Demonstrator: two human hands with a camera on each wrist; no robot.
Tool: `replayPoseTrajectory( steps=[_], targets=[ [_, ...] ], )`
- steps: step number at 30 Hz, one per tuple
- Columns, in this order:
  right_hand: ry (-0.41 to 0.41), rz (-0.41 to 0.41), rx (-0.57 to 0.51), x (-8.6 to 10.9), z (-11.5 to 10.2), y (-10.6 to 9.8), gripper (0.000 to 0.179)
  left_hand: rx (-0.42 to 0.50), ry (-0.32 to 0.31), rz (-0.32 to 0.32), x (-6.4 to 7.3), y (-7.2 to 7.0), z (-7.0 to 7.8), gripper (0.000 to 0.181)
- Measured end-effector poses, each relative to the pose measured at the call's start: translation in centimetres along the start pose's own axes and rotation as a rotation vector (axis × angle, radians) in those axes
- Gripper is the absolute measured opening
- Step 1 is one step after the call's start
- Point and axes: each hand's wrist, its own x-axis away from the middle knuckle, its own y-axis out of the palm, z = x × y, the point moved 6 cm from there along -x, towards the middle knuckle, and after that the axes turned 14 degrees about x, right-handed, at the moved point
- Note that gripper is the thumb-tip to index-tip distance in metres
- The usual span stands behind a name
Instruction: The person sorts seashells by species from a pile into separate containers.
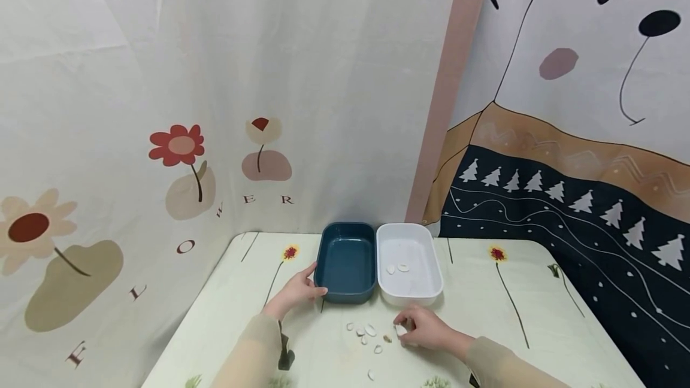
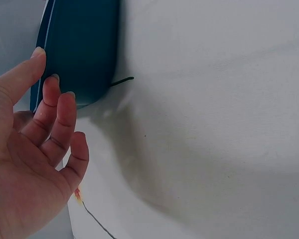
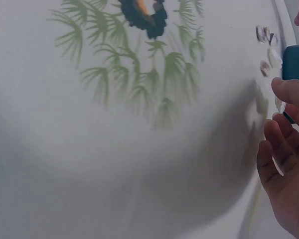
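Note:
My left hand [image 1: 297, 292] holds the left side of a dark blue rectangular dish [image 1: 345, 296]. In the left wrist view, the thumb lies at the rim of this dish [image 2: 84, 45] and the other fingers are bent beside its wall. Close in front of a white rectangular dish [image 1: 409, 299], my right hand [image 1: 426, 327] pinches a small white shell [image 1: 401, 330] between thumb and fingers. Two pale shells [image 1: 403, 267] lie inside the white dish. Several more shells [image 1: 369, 330] are scattered on the table left of my right hand.
Both dishes stand side by side near the back edge of the table, which has a pale flowered cover [image 1: 474, 292]. A small greenish-brown piece [image 1: 387, 338] lies among the shells. Printed curtains [image 1: 323, 76] hang behind and at the sides.

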Motion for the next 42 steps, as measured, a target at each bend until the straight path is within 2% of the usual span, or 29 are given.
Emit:
replayPoseTrajectory(
  steps=[8,15,25,31,37,42],
  targets=[
    [-0.052,-0.040,-0.005,-0.7,-1.1,-1.8,0.027,-0.001,-0.007,-0.006,-0.3,-0.2,-0.2,0.085],
    [-0.093,-0.032,-0.003,-1.1,-2.3,-3.5,0.029,-0.016,-0.001,-0.011,-0.4,-0.3,-0.1,0.084],
    [-0.069,-0.005,0.017,-1.8,-3.2,-5.9,0.029,-0.016,-0.019,-0.003,-0.2,-0.3,0.2,0.084],
    [-0.063,0.018,0.037,-2.0,-3.4,-7.0,0.027,-0.013,-0.002,-0.015,-0.4,-0.1,-0.1,0.084],
    [-0.093,0.051,0.051,-2.2,-3.2,-7.9,0.028,-0.014,0.007,-0.017,-0.3,-0.1,0.0,0.083],
    [-0.058,0.049,0.048,-2.6,-2.7,-8.4,0.028,-0.016,0.001,-0.018,-0.3,-0.1,0.1,0.083]
  ],
)
